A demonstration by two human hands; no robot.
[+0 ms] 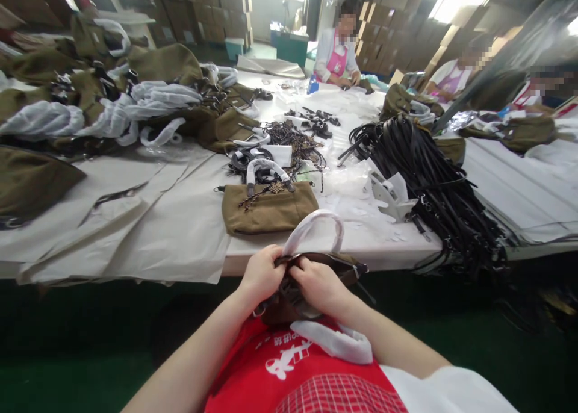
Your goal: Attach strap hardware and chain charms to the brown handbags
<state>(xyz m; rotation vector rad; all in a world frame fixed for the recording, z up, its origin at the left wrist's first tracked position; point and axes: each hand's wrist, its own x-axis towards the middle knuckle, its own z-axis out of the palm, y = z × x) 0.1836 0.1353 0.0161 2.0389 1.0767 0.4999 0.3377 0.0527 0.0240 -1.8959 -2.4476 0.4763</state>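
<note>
Against my red apron rests an olive-brown handbag (347, 270), its zippered mouth apart and facing up. One handle (316, 217), wrapped in white, arches toward the table; the other wrapped handle (336, 341) hangs over my apron. My left hand (264, 274) is closed on the bag's zippered edge at the left. My right hand (318, 283) reaches into the mouth with bent fingers; their tips are hidden, and I cannot make out what they hold. Just beyond, a similar olive handbag (271, 211) stands on the table with a braided cord charm on it.
Olive bags (162, 67) with wrapped handles are heaped at the left. Black straps (419, 172) hang over the table's front edge at right. Braided cords (293, 142) lie mid-table. A person in a pink apron (338, 58) works across, others at far right.
</note>
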